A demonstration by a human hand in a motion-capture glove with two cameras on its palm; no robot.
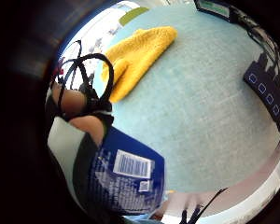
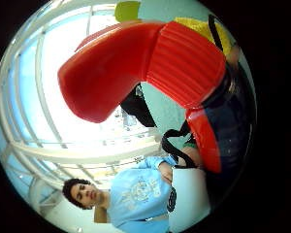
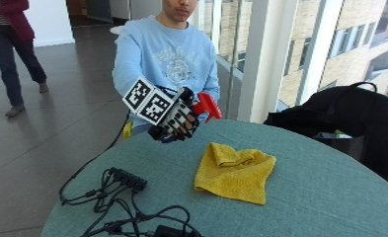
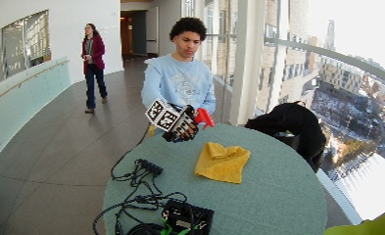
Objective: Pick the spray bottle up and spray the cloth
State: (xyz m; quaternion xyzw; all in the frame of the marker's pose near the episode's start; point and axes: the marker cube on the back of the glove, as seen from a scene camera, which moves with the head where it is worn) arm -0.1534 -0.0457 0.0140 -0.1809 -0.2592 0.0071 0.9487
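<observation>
My gloved right hand (image 3: 177,121) holds a spray bottle up above the table's far edge, fingers curled round its dark blue body (image 1: 126,179). Its red spray head (image 3: 207,105) sticks out beside the hand and fills the thumb side palm view (image 2: 136,63). A crumpled yellow cloth (image 3: 235,170) lies on the green round table (image 3: 312,197), lower and to the right of the hand. The little finger side view shows the same cloth (image 1: 137,53) on the tabletop beyond the bottle. In the wide view the hand (image 4: 177,125) is raised above the cloth (image 4: 222,161).
A black power strip (image 3: 128,178) and tangled cables (image 3: 134,217) lie on the table's near left part. A black bag (image 3: 344,118) sits beyond the table at the right. Windows and white pillars stand behind.
</observation>
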